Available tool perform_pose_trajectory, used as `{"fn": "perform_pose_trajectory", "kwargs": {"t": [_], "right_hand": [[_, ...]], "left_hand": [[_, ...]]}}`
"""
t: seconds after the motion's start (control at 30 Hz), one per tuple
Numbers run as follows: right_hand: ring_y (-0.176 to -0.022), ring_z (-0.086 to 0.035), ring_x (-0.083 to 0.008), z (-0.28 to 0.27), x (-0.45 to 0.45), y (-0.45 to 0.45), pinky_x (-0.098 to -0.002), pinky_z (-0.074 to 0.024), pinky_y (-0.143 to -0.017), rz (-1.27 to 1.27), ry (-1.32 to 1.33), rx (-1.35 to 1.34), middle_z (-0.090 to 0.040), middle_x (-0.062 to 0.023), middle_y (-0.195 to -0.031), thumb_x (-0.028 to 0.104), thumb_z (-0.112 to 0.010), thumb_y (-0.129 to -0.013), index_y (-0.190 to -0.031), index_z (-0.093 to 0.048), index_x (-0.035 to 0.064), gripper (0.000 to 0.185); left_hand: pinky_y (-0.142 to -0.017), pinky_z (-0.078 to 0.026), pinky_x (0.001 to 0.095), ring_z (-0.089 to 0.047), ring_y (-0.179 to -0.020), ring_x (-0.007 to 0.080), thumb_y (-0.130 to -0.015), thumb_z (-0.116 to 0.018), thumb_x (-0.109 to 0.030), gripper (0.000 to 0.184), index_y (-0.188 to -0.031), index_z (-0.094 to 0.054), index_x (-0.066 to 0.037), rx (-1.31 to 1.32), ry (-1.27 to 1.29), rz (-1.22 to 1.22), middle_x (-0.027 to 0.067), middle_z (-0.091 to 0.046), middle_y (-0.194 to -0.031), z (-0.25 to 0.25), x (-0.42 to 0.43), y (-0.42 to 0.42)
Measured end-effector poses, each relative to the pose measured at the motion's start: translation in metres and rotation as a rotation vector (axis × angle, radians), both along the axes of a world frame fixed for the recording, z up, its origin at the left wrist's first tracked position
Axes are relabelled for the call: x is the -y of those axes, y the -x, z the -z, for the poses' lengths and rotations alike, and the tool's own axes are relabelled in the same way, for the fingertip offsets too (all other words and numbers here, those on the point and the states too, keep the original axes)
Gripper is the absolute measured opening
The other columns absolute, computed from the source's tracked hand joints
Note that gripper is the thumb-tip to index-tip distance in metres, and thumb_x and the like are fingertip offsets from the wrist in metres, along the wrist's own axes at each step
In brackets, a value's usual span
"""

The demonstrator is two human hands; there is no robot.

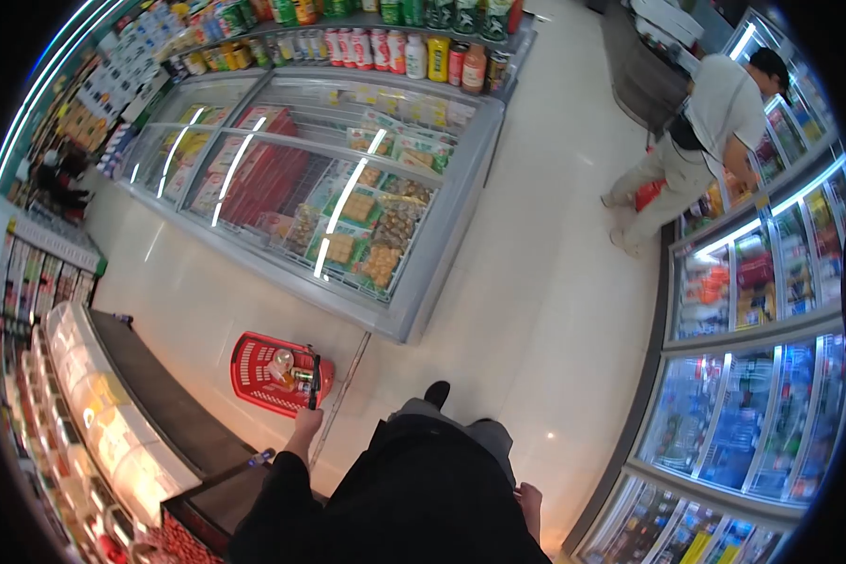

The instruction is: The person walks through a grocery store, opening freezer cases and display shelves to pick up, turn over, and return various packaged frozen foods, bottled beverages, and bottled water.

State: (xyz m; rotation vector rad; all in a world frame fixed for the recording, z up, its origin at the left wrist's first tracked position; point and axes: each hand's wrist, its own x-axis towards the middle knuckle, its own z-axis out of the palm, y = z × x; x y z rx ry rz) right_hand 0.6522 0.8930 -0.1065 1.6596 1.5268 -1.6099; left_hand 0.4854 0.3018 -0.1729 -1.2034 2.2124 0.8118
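Note:
My left hand point(307, 422) is closed round the black handle of a red shopping basket point(246, 368), which is low and to my left, near the floor. Inside the basket lie a few small items point(282, 365), one in clear wrapping and at least one can-like piece; their exact kind is too small to tell. My right hand point(529, 495) hangs beside my right hip, away from any goods. Its fingers are mostly hidden, so I cannot see whether it is closed.
A glass-topped chest freezer point(414, 310) with bagged frozen food stands ahead, bottles and cans point(395, 52) shelved above it. Upright glass-door coolers point(724, 414) line the right. A person point(719, 122) bends toward a cooler. Bulk-food bins point(113, 423) run along the left. Pale floor point(545, 244) lies between.

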Motion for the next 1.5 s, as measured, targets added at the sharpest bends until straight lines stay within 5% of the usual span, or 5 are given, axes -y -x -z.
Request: {"fn": "perform_pose_trajectory", "kwargs": {"t": [0.57, 0.87, 1.2, 1.37, 1.5], "right_hand": [[-0.065, -0.058, -0.0191, -0.001, -0.284, 0.273, -0.0299, -0.0462, -0.05, -0.661, -0.001, 0.078, -0.061, -0.0128, -0.085, 0.016, -0.048, -0.088, -0.11, -0.054, 0.0017, 0.027], [-0.058, -0.058, -0.0232, 0.041, -0.401, 0.368, -0.0318, -0.0482, -0.049, -0.39, 0.108, 0.023, -0.061, -0.0187, -0.085, 0.013, -0.048, -0.089, -0.107, -0.049, -0.0058, 0.026], [-0.064, -0.059, -0.0212, 0.018, -0.383, 0.531, -0.0305, -0.0473, -0.051, -0.678, 0.079, -0.024, -0.061, -0.0158, -0.085, 0.014, -0.05, -0.087, -0.104, -0.053, -0.0014, 0.023], [-0.067, -0.06, -0.0209, 0.002, -0.369, 0.623, -0.0309, -0.0484, -0.053, -0.744, 0.079, -0.007, -0.062, -0.0143, -0.086, 0.016, -0.05, -0.086, -0.103, -0.055, 0.0008, 0.023], [-0.063, -0.057, -0.0182, 0.012, -0.378, 0.686, -0.032, -0.0474, -0.054, -1.223, -0.125, -0.102, -0.06, -0.0095, -0.075, 0.014, -0.049, -0.085, -0.088, -0.058, 0.0015, 0.016]], "left_hand": [[-0.084, -0.048, 0.0421, -0.061, -0.097, 0.0393, -0.072, -0.06, -0.029, 0.046, -0.097, -0.063, 0.009, 0.236, -0.031, -0.176, 0.03, -0.062, -0.097, -0.077, -0.332, -0.024], [-0.042, -0.032, 0.0304, -0.042, -0.044, 0.0132, -0.081, -0.063, -0.024, 0.026, -0.065, -0.05, -0.007, -0.021, -0.541, -0.693, 0.0014, -0.043, -0.052, -0.11, -0.476, 0.094], [-0.038, -0.023, 0.0259, -0.026, -0.037, 0.0091, -0.088, -0.053, -0.022, 0.033, -0.06, -0.037, -0.017, -0.274, -1.059, -1.108, -0.0057, -0.03, -0.048, -0.113, -0.512, 0.233], [-0.037, -0.024, 0.0269, -0.028, -0.037, 0.0102, -0.086, -0.049, -0.017, 0.027, -0.061, -0.038, -0.016, -0.457, -0.937, -1.333, -0.0044, -0.03, -0.048, -0.107, -0.503, 0.318], [-0.038, -0.028, 0.0282, -0.031, -0.038, 0.0114, -0.086, -0.048, -0.018, 0.027, -0.062, -0.037, -0.016, -0.547, -0.882, -1.514, -0.0035, -0.031, -0.047, -0.099, -0.487, 0.363]]}}
